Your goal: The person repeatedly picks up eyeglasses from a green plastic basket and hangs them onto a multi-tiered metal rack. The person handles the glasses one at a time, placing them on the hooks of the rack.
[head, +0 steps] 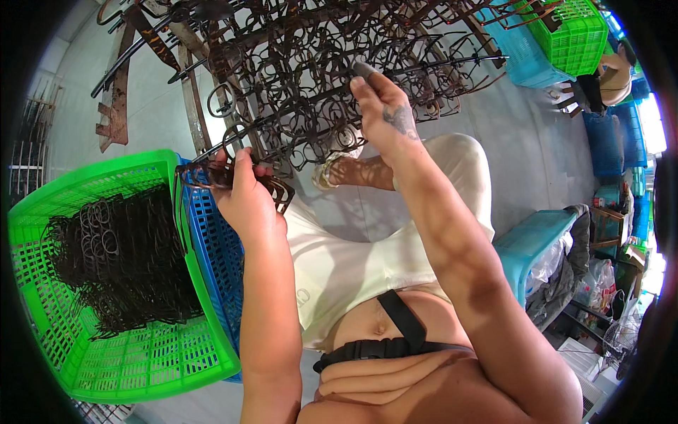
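Dark brown eyeglass frames hang in dense rows on metal rods of a rack [312,79] before me. My left hand [246,196] is closed around a small bunch of brown eyeglass frames [280,195] at the left end of the nearest rod [450,64]. Further right, my right hand [386,108] reaches in among the hanging frames, thumb and forefinger close together. The forefinger's tip looks grey. What lies between those fingertips is hidden by the clutter of frames.
Left of me, a green plastic basket [175,365] holds a pile of dark eyeglass frames [127,259]; a blue basket [212,228] stands against it. A turquoise bin [535,238] is at right. Green crates [567,37] and another person [614,79] are at the far right.
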A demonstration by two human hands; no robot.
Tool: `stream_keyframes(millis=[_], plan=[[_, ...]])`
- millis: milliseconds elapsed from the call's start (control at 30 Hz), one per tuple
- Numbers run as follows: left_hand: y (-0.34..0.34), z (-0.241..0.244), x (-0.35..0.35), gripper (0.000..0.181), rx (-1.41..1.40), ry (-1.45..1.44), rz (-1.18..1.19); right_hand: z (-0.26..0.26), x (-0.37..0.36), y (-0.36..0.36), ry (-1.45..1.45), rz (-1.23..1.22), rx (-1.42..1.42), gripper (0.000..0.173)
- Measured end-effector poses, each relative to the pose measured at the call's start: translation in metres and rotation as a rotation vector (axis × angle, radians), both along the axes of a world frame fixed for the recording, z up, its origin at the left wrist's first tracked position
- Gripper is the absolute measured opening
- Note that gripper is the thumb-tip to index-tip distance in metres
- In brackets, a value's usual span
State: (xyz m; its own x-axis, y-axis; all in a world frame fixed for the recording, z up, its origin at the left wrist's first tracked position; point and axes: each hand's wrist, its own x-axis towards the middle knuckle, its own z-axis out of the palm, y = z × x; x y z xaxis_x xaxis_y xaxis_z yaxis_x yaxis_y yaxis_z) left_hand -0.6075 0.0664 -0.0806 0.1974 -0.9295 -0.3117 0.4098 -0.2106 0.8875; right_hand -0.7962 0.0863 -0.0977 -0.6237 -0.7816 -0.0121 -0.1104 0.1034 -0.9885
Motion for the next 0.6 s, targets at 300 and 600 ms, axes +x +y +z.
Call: stream_keyframes(millis=[300,600], plan=[[0.000,-0.004,-0.001,0.028,-0.075,-0.052,-0.027,0.003,0.006,-0.010,0.160,-0.110,-0.084,0.037],[0.003,-0.013,-0.002,0.029,-0.089,-0.110,0.029,-0.012,0.008,-0.018,0.092,-0.128,-0.180,0.033]])
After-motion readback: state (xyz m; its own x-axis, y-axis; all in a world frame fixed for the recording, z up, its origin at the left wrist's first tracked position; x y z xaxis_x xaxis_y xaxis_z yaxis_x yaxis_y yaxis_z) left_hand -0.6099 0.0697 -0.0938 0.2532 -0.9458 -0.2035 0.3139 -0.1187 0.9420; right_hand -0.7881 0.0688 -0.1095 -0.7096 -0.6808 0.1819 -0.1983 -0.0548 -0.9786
